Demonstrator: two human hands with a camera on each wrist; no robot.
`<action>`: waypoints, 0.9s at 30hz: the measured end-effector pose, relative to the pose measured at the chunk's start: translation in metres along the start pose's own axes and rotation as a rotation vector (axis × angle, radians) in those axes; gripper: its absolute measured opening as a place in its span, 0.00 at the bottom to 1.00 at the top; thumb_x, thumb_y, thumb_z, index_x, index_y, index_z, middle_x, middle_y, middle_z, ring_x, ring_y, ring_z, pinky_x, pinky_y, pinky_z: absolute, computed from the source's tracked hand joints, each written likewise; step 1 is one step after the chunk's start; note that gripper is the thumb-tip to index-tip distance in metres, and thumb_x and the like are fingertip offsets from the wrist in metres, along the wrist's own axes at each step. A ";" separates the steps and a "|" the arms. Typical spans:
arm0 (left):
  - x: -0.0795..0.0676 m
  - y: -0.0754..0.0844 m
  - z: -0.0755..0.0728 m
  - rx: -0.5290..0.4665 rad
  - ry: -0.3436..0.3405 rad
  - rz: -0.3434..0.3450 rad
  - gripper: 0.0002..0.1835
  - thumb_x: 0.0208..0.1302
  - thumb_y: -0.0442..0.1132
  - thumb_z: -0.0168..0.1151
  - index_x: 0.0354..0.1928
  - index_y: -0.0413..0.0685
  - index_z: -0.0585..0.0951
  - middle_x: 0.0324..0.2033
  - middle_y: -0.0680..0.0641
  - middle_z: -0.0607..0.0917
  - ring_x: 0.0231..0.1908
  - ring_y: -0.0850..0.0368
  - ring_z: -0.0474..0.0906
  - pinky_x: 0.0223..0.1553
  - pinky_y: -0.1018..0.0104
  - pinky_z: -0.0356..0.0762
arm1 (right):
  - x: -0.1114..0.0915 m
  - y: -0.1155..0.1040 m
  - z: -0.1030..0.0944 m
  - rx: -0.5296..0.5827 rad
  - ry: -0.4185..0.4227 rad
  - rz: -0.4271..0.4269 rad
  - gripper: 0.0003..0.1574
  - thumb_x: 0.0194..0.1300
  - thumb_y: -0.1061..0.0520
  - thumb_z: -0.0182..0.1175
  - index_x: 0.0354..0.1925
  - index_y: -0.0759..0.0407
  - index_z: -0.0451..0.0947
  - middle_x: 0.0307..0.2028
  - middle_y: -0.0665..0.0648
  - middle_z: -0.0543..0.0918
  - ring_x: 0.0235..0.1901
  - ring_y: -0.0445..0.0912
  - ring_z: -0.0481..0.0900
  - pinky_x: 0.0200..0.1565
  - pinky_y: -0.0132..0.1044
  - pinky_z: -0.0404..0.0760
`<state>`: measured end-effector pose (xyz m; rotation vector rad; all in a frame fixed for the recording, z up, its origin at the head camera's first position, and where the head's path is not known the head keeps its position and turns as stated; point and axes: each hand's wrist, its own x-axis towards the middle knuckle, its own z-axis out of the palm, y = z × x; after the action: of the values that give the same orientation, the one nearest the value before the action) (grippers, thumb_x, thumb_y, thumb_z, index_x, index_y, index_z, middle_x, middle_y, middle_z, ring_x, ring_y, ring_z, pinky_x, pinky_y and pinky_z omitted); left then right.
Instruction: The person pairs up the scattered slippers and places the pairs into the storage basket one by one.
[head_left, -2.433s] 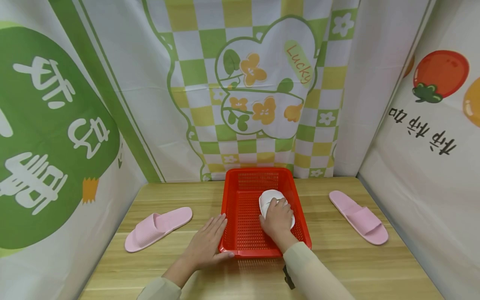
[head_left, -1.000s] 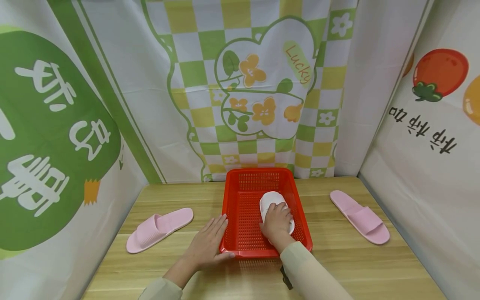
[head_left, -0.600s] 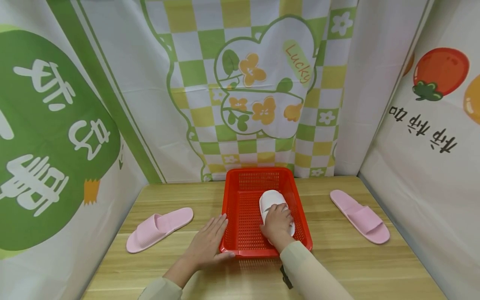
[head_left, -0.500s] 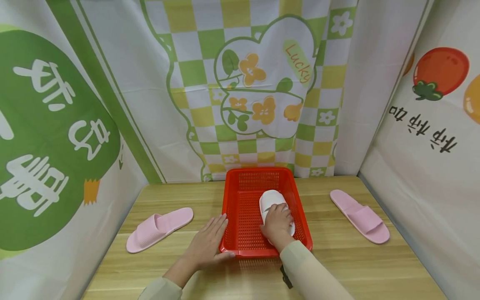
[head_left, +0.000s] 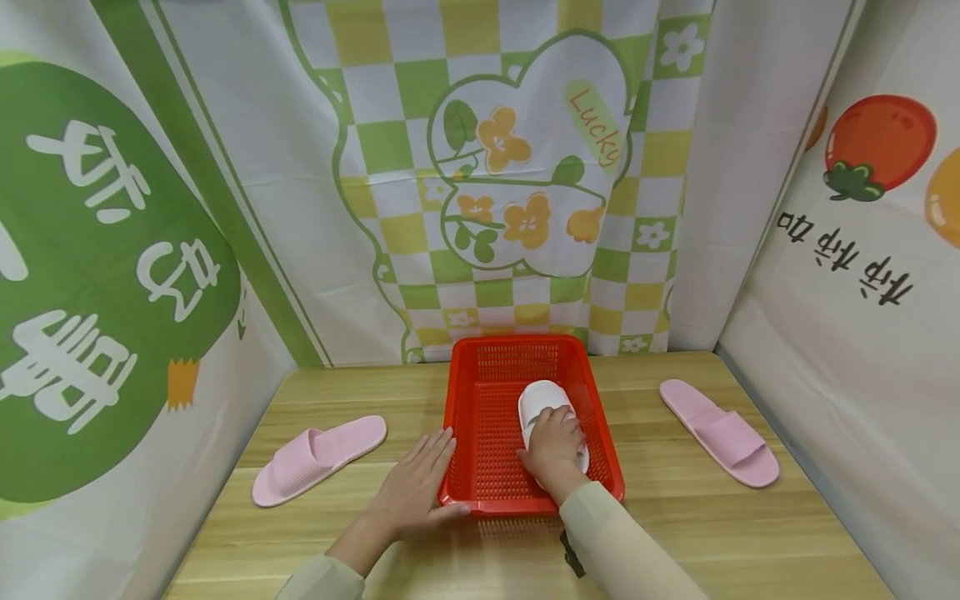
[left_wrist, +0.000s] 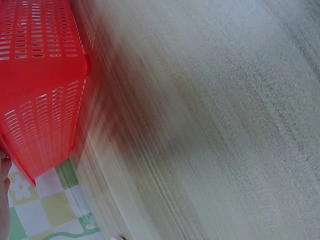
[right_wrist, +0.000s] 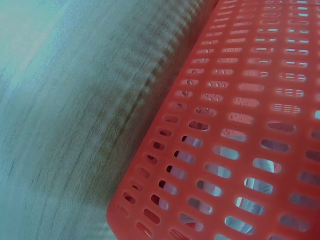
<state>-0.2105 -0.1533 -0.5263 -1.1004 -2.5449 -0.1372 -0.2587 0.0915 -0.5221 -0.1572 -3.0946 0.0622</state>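
In the head view a red perforated plastic basket [head_left: 517, 507] stands at the middle of the table. A white slipper [head_left: 542, 398] lies lengthwise in its right half. My right hand [head_left: 557, 450] grips the slipper from above, thumb on its left side and fingers bent over the other, covering its middle. With fingers stretched out, my left hand [head_left: 411, 492] rests against the basket's near left corner. The left wrist view shows the basket wall [left_wrist: 40, 75] and part of a hand at the edge. In the right wrist view, pale shapes show through the basket's slots [right_wrist: 225, 125].
One pink slipper [head_left: 318, 460] lies on the wooden table [head_left: 360, 392] left of the basket. Another pink slipper [head_left: 720, 433] lies to the right. A checkered curtain [head_left: 510, 292] hangs right behind the basket, with printed cloth on both sides.
Over the earlier frames the white slipper has turned slightly and settled straighter in the basket's right half under my right hand. The left hand has stayed at the basket's corner.
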 end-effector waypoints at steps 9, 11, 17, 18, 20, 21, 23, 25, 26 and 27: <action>0.000 0.000 0.000 -0.004 0.011 -0.001 0.53 0.63 0.75 0.37 0.68 0.29 0.64 0.67 0.33 0.65 0.67 0.40 0.61 0.68 0.50 0.55 | -0.001 0.001 -0.002 -0.009 0.006 -0.017 0.58 0.51 0.33 0.68 0.61 0.75 0.63 0.59 0.78 0.65 0.52 0.69 0.70 0.48 0.60 0.75; 0.000 0.000 0.001 -0.004 0.019 0.001 0.53 0.64 0.75 0.36 0.68 0.29 0.64 0.67 0.33 0.66 0.67 0.40 0.61 0.67 0.50 0.56 | -0.001 0.001 -0.002 -0.014 0.011 -0.022 0.57 0.51 0.33 0.68 0.60 0.74 0.64 0.59 0.77 0.66 0.52 0.69 0.70 0.49 0.60 0.75; -0.001 0.000 0.002 0.005 0.020 0.001 0.53 0.63 0.75 0.36 0.67 0.29 0.65 0.67 0.33 0.66 0.67 0.40 0.61 0.67 0.51 0.57 | 0.001 0.002 -0.004 -0.042 0.027 -0.051 0.56 0.52 0.33 0.67 0.60 0.74 0.64 0.60 0.77 0.66 0.52 0.69 0.71 0.49 0.62 0.75; 0.000 0.000 0.002 0.003 0.017 0.000 0.53 0.63 0.75 0.36 0.68 0.29 0.65 0.67 0.33 0.66 0.68 0.41 0.60 0.67 0.51 0.56 | 0.001 0.002 -0.005 -0.046 0.030 -0.053 0.56 0.52 0.32 0.67 0.61 0.73 0.64 0.60 0.77 0.66 0.52 0.69 0.71 0.49 0.62 0.75; 0.000 0.000 0.001 0.003 0.007 -0.004 0.54 0.63 0.75 0.36 0.68 0.30 0.64 0.67 0.33 0.65 0.68 0.41 0.60 0.68 0.51 0.55 | 0.002 0.003 -0.007 -0.048 0.034 -0.058 0.56 0.53 0.32 0.66 0.61 0.73 0.64 0.61 0.76 0.66 0.53 0.69 0.71 0.50 0.62 0.74; 0.000 0.000 0.001 0.002 0.004 -0.006 0.54 0.63 0.75 0.35 0.68 0.30 0.64 0.67 0.34 0.65 0.68 0.41 0.59 0.68 0.52 0.54 | 0.002 0.003 -0.008 -0.044 0.037 -0.058 0.56 0.53 0.33 0.66 0.62 0.73 0.64 0.61 0.76 0.66 0.53 0.69 0.71 0.51 0.63 0.74; 0.000 0.000 0.000 -0.003 0.000 -0.008 0.54 0.63 0.75 0.35 0.68 0.30 0.64 0.68 0.34 0.65 0.69 0.41 0.59 0.68 0.51 0.54 | 0.002 0.004 -0.010 -0.033 0.038 -0.057 0.57 0.53 0.33 0.66 0.63 0.73 0.63 0.61 0.76 0.65 0.55 0.70 0.70 0.52 0.63 0.73; 0.000 0.001 -0.001 -0.007 0.000 -0.010 0.54 0.63 0.75 0.35 0.68 0.30 0.64 0.67 0.34 0.65 0.68 0.42 0.59 0.68 0.51 0.55 | 0.002 0.004 -0.012 -0.028 0.036 -0.057 0.57 0.54 0.33 0.66 0.64 0.73 0.61 0.62 0.76 0.65 0.56 0.71 0.69 0.53 0.64 0.71; 0.000 0.001 -0.001 -0.011 0.000 -0.010 0.54 0.63 0.75 0.35 0.68 0.30 0.64 0.67 0.34 0.65 0.68 0.42 0.59 0.68 0.51 0.55 | 0.002 0.004 -0.013 -0.024 0.039 -0.059 0.58 0.54 0.33 0.66 0.64 0.73 0.61 0.62 0.76 0.65 0.56 0.71 0.69 0.53 0.64 0.71; 0.000 0.001 -0.001 -0.013 0.002 -0.010 0.54 0.63 0.75 0.36 0.68 0.30 0.64 0.67 0.34 0.65 0.68 0.42 0.59 0.68 0.51 0.55 | 0.002 0.005 -0.015 -0.021 0.041 -0.060 0.58 0.54 0.33 0.66 0.65 0.73 0.60 0.62 0.76 0.64 0.56 0.71 0.68 0.54 0.64 0.71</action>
<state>-0.2097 -0.1529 -0.5254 -1.0922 -2.5515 -0.1570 -0.2597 0.0971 -0.5076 -0.0657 -3.0578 0.0240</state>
